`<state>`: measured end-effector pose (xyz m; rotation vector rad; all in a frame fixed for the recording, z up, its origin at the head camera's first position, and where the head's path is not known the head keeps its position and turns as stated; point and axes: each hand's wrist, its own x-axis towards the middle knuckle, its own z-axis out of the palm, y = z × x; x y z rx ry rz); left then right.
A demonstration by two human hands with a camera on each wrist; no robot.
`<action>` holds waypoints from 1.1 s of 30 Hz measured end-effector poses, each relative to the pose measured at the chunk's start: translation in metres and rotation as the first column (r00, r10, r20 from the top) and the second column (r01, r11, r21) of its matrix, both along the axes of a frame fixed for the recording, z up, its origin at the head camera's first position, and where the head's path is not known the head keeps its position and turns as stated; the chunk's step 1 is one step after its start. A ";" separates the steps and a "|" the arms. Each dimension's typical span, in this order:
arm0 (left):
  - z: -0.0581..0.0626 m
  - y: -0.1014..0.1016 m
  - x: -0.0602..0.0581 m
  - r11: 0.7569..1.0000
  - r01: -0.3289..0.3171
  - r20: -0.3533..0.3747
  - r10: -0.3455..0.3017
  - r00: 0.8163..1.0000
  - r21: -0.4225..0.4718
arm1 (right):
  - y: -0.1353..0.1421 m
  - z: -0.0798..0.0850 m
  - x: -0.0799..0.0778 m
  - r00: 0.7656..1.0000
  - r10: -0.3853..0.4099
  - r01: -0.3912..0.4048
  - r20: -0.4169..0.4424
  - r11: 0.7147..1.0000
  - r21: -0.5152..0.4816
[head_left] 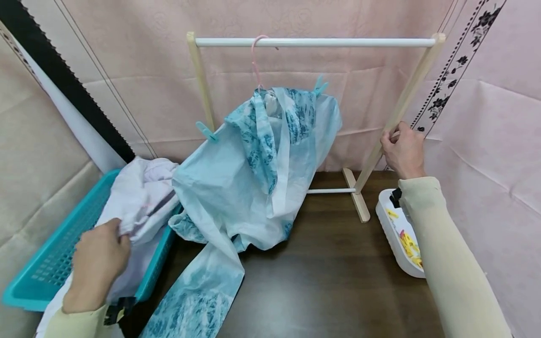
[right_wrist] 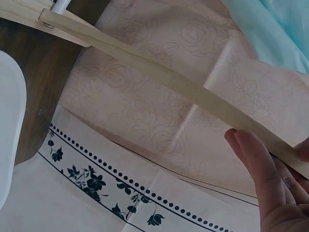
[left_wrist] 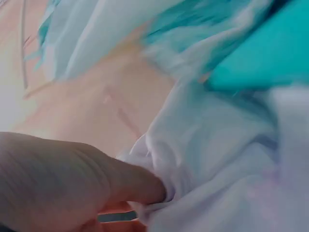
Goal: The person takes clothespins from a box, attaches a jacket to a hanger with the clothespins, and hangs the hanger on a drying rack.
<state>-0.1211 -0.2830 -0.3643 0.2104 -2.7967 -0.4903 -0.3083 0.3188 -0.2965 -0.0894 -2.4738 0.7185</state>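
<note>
My left hand (head_left: 101,253) pinches a white cloth garment (head_left: 141,188) heaped in a turquoise plastic basket (head_left: 42,277); thumb and cloth folds meet in the left wrist view. My right hand (head_left: 405,151) grips the right wooden post (head_left: 407,96) of a small clothes rack, its fingers round the post in the right wrist view. Between the hands, a light blue patterned garment (head_left: 224,173) hangs from the rack's white rail (head_left: 338,42) on a pink hanger (head_left: 254,58). Two blue clothespins (head_left: 207,132) are clipped to it, and its lower part trails over the table.
A white tray (head_left: 390,234) with several yellow clothespins (head_left: 409,245) stands at the right, partly behind my right sleeve. The brown tabletop (head_left: 313,281) lies in front of the rack. Pale pink cloth (head_left: 372,94) covers the back and sides.
</note>
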 end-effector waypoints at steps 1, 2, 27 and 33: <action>0.004 -0.005 0.001 1.000 -0.023 -0.030 0.023 0.999 -0.004 | 0.000 0.000 0.000 1.000 -0.001 0.001 0.002 1.000 0.000; 0.008 -0.009 0.003 0.999 -0.051 -0.058 0.051 0.997 -0.005 | 0.000 0.000 0.000 1.000 -0.003 0.003 0.008 1.000 -0.001; 0.026 -0.055 0.019 0.991 0.132 0.201 -0.127 0.971 -0.011 | -0.036 0.004 0.043 0.991 -0.082 0.065 -0.106 0.986 -0.155; 0.032 -0.054 0.019 0.985 0.172 0.260 -0.173 0.950 0.029 | -0.113 -0.004 0.097 0.873 0.406 -0.416 -0.269 0.909 0.020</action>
